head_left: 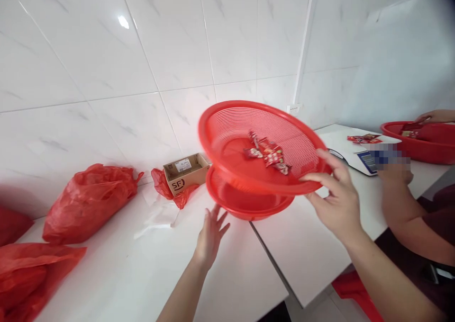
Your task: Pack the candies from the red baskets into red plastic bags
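Right hand (336, 201) clamps its grip on the rim of a tilted red basket (227, 132) holding snack packets (268, 154) — lifted above a second basket (245, 203) at the tabletop (117, 270) seam. Left hand (210, 237) hovers beneath, fingers apart. Beyond — red bags (88, 201) along the wall edge, a cardboard box (186, 170), a co-worker's arm (401, 203).

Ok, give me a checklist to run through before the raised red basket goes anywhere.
1. Right hand grips the raised basket at its rim: ok.
2. Left hand is open below, touching neither basket: ok.
3. Raised basket level: not ok, tilted toward the camera.
4. Red sachets inside the basket: ok, none spilled.
5. Lower basket resting flat on the table: cannot tell.
6. Co-worker's arm apart from the basket: ok.
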{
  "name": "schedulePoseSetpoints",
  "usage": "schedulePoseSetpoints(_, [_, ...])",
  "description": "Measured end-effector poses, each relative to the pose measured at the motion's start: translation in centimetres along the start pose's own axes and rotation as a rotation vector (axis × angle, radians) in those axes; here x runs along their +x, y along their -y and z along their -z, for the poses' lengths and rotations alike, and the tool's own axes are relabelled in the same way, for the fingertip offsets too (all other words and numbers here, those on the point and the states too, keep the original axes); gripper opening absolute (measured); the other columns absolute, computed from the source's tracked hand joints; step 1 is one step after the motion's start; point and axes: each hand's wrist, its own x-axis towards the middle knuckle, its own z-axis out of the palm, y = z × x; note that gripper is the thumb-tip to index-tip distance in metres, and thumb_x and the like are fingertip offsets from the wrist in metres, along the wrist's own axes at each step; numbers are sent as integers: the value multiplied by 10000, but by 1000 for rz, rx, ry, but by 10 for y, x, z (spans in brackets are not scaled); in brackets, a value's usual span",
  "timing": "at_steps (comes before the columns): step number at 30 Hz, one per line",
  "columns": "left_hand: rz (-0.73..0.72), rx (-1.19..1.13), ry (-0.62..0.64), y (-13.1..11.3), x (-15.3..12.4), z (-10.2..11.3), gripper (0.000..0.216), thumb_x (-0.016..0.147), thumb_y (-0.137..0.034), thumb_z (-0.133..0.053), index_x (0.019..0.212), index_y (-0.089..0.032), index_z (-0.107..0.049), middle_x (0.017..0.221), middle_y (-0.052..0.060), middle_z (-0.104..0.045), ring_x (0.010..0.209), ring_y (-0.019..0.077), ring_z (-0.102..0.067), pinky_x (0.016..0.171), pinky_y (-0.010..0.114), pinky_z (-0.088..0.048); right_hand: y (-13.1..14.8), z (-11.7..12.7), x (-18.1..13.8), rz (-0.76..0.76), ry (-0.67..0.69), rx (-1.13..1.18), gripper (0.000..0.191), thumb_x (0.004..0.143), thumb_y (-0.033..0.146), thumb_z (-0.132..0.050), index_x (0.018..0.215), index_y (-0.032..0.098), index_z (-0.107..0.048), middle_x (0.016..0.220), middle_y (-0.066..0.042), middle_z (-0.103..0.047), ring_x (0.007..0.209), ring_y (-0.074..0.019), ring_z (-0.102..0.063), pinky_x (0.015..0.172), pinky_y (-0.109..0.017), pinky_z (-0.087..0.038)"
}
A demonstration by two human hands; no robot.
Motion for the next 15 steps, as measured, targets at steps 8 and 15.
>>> schedulePoseSetpoints(8, [71, 144, 46, 22, -67, 24, 566, 778, -513, -699, 1257, -216, -650, 1387, 152, -576, 1343, 383, -442, 1098, 582, -345, 65, -45, -63, -67, 302, 423, 193, 837, 74, -579, 907, 234, -659, 1482, -78, -421, 1393, -306, -387, 1076, -482, -425])
schedulePoseSetpoints(15, [42, 201, -520, 11, -158, 134, 529, 707, -589, -719, 1068, -203, -714, 1186, 111, -694, 1139, 353, -618, 1060, 518, -437, 45, -69, -108, 67, 446, 148, 253, 830, 39, -499, 918, 223, -648, 1450, -98, -448, 1406, -329, -346, 847, -403, -546])
